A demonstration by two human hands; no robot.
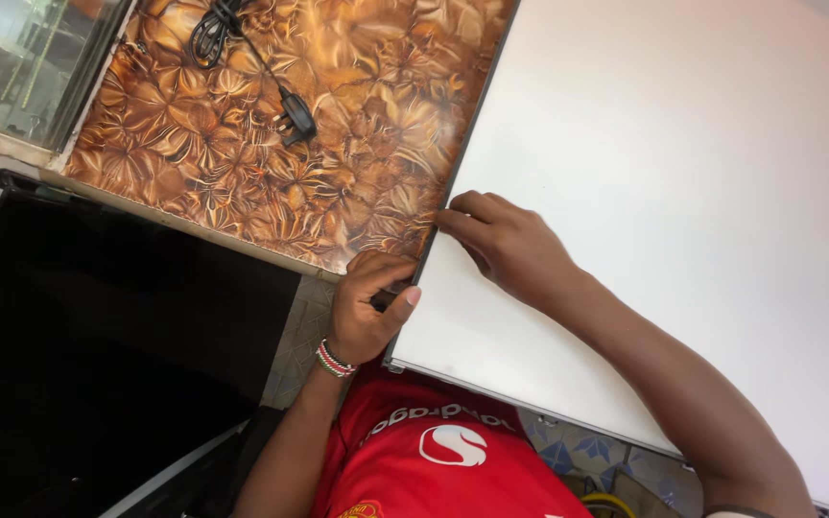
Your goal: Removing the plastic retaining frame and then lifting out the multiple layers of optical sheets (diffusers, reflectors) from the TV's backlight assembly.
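I see the large flat panel (683, 192) lying on the desk (242, 144), covering its right part. A coiled power cable (242, 58) lies on the desk's left, far side. Another screen (88, 355) sits lower left, beside the desk.
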